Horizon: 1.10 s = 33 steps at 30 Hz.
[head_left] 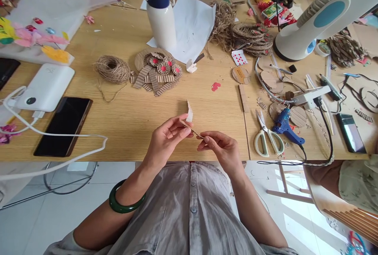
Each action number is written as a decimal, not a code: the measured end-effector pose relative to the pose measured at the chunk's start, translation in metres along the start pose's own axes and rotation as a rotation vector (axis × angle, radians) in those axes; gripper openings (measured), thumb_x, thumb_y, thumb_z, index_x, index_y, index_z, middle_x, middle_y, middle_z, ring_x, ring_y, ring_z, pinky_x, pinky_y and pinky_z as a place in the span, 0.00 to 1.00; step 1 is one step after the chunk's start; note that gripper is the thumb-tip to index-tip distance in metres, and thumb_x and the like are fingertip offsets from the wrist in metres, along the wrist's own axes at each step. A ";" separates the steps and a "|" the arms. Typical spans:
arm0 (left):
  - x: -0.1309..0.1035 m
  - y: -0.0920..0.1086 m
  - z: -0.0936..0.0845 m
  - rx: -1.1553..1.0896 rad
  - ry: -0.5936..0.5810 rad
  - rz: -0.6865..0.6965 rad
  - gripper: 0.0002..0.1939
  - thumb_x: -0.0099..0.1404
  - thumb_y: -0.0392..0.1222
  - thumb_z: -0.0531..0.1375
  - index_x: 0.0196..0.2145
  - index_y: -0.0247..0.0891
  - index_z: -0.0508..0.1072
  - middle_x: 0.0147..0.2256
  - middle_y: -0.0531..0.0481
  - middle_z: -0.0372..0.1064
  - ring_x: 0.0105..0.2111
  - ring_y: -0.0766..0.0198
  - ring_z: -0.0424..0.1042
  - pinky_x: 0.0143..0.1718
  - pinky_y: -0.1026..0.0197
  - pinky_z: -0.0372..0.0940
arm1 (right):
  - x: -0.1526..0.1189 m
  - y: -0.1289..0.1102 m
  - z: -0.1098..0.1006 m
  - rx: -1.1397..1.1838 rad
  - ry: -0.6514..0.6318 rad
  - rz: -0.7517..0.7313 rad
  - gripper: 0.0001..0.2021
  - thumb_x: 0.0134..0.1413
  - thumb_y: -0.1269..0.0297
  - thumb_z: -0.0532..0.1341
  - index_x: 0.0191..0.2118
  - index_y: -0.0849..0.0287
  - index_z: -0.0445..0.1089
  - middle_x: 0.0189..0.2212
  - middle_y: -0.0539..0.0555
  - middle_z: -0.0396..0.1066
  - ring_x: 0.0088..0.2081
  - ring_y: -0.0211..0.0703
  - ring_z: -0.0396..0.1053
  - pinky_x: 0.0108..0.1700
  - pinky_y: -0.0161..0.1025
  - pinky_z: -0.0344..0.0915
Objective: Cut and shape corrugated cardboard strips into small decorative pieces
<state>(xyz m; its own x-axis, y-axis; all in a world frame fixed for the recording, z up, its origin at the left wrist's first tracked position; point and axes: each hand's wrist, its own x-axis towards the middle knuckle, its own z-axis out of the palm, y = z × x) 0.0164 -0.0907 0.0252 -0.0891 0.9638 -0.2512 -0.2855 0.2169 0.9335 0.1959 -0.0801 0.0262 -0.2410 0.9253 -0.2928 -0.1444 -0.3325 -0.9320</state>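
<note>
Between my two hands, just above the table's front edge, is a thin strip of cardboard (195,132), seen nearly edge-on. My left hand (169,138) pinches its left end, and my right hand (220,148) pinches the right end. A torn piece of pale paper (189,112) sticks up behind my left fingers; whether it is joined to the strip I cannot tell. Beyond my hands lies a round cardboard piece (171,85) bearing corrugated strips and several rolled cardboard flowers (164,68) with red centres. A coil of twine (113,69) lies left of it.
White-handled scissors (268,136) and a blue glue gun (286,127) with its cable lie to the right. A white bottle (161,14) stands at the back. On the left are a phone (63,127) and a power bank (49,85). Another person's leg (325,178) shows at right.
</note>
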 end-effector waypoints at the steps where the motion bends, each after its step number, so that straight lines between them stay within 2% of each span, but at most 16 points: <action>1: 0.000 0.000 0.000 0.007 -0.003 -0.011 0.24 0.59 0.46 0.68 0.51 0.37 0.74 0.43 0.45 0.77 0.38 0.61 0.76 0.46 0.56 0.71 | 0.000 0.001 0.001 0.000 0.000 0.004 0.13 0.51 0.55 0.70 0.38 0.59 0.78 0.28 0.52 0.79 0.29 0.40 0.77 0.36 0.42 0.78; 4: -0.001 0.000 -0.001 0.034 -0.005 -0.028 0.23 0.59 0.46 0.68 0.51 0.36 0.75 0.44 0.45 0.77 0.39 0.61 0.77 0.47 0.57 0.71 | 0.001 0.004 0.002 -0.004 -0.009 0.015 0.14 0.51 0.55 0.70 0.39 0.59 0.78 0.28 0.52 0.79 0.29 0.41 0.77 0.36 0.42 0.78; 6: -0.001 0.001 -0.002 0.038 0.011 -0.023 0.25 0.59 0.46 0.68 0.53 0.36 0.74 0.44 0.44 0.78 0.43 0.58 0.76 0.49 0.57 0.70 | 0.001 0.005 0.000 -0.026 -0.017 0.018 0.14 0.52 0.54 0.69 0.40 0.59 0.78 0.30 0.53 0.79 0.30 0.41 0.78 0.37 0.42 0.78; 9: -0.001 0.002 -0.005 -0.011 0.053 -0.036 0.28 0.59 0.46 0.69 0.55 0.36 0.73 0.45 0.43 0.78 0.46 0.55 0.76 0.50 0.54 0.71 | 0.001 0.003 -0.005 -0.101 0.035 0.004 0.16 0.56 0.51 0.65 0.41 0.58 0.78 0.29 0.54 0.79 0.30 0.43 0.78 0.37 0.43 0.77; 12: 0.001 0.003 -0.008 -0.081 0.069 -0.070 0.30 0.57 0.47 0.69 0.56 0.37 0.73 0.45 0.44 0.78 0.42 0.56 0.78 0.46 0.53 0.73 | 0.001 -0.002 -0.009 -0.171 0.128 -0.031 0.16 0.57 0.50 0.64 0.40 0.58 0.79 0.31 0.54 0.80 0.30 0.43 0.77 0.37 0.43 0.77; 17: 0.001 0.004 -0.009 -0.126 0.098 -0.077 0.27 0.57 0.44 0.70 0.54 0.37 0.75 0.43 0.47 0.79 0.39 0.60 0.77 0.46 0.54 0.73 | 0.000 -0.008 -0.016 -0.202 0.145 -0.112 0.14 0.60 0.53 0.62 0.40 0.57 0.79 0.36 0.55 0.79 0.32 0.41 0.75 0.38 0.43 0.77; 22: 0.002 0.003 -0.012 -0.222 0.077 -0.117 0.22 0.58 0.41 0.69 0.51 0.38 0.77 0.42 0.48 0.78 0.37 0.65 0.77 0.46 0.57 0.73 | -0.005 -0.012 -0.040 -0.374 0.350 -0.296 0.10 0.61 0.58 0.63 0.42 0.56 0.78 0.38 0.55 0.79 0.34 0.41 0.75 0.40 0.43 0.76; 24: 0.003 0.001 -0.013 -0.253 0.065 -0.129 0.21 0.59 0.41 0.69 0.50 0.38 0.77 0.42 0.49 0.78 0.37 0.65 0.77 0.46 0.57 0.73 | -0.009 -0.016 -0.044 -0.379 0.374 -0.307 0.09 0.60 0.59 0.63 0.42 0.56 0.78 0.38 0.55 0.78 0.34 0.41 0.75 0.40 0.43 0.76; 28: 0.003 -0.002 -0.010 -0.257 0.060 -0.145 0.21 0.59 0.42 0.69 0.50 0.38 0.77 0.43 0.47 0.78 0.41 0.62 0.77 0.47 0.58 0.72 | -0.015 -0.018 -0.032 -0.234 0.191 -0.192 0.11 0.60 0.58 0.63 0.45 0.56 0.77 0.39 0.55 0.78 0.34 0.42 0.76 0.40 0.45 0.77; 31: 0.000 -0.004 -0.005 -0.206 0.052 -0.133 0.26 0.58 0.43 0.69 0.54 0.37 0.75 0.45 0.45 0.78 0.44 0.59 0.76 0.48 0.56 0.72 | -0.014 -0.013 -0.016 -0.234 0.035 -0.156 0.15 0.59 0.57 0.65 0.50 0.53 0.74 0.48 0.56 0.75 0.41 0.44 0.76 0.43 0.45 0.77; 33: -0.004 -0.004 -0.003 -0.161 0.035 -0.103 0.29 0.58 0.44 0.69 0.57 0.37 0.72 0.46 0.45 0.78 0.47 0.56 0.75 0.48 0.55 0.73 | -0.011 -0.009 -0.007 -0.281 -0.021 -0.173 0.15 0.59 0.58 0.65 0.51 0.52 0.74 0.51 0.56 0.73 0.45 0.45 0.74 0.46 0.44 0.76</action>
<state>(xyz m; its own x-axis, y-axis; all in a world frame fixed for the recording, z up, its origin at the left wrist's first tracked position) 0.0152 -0.0956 0.0214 -0.0833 0.9312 -0.3548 -0.4438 0.2841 0.8499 0.2071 -0.0862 0.0368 -0.2558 0.9588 -0.1234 0.0848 -0.1049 -0.9909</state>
